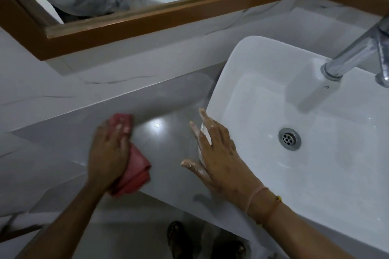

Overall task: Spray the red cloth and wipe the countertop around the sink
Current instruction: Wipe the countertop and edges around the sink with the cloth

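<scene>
While the left hand [109, 149] presses the crumpled red cloth [134, 171] flat onto the glossy grey stone countertop [168, 145], the wiping step looks to be in hand; no spray bottle is in view, so spraying is judged done or at least not current. Cloth sits on the counter left of the white rectangular ceramic basin [273, 99], well apart from its wall, with one end poking out past the fingertips on the far side and the bulk bunched under the palm toward the counter's front edge. Left fingers are together, bearing down on the cloth, not a pinch grip. Hand and cloth are motion-blurred, so a stroke is likely under way; direction cannot be told.

The right hand [219, 153] is splayed, fingers apart, holding nothing, laid against the basin's left rim and outer wall, apparently as a brace. Whitish residue shows on its fingers [203, 114].

The chrome tap [355, 59] stands at the basin's far right; the round metal drain [289, 139] is in the basin floor. The wooden-framed mirror [168, 14] runs behind the basin.

Next move, as a judgement: carry the cloth toward the basin's left wall and along its base, then the strip behind it. That calls for steady downward pressure and for lifting the right hand clear.
</scene>
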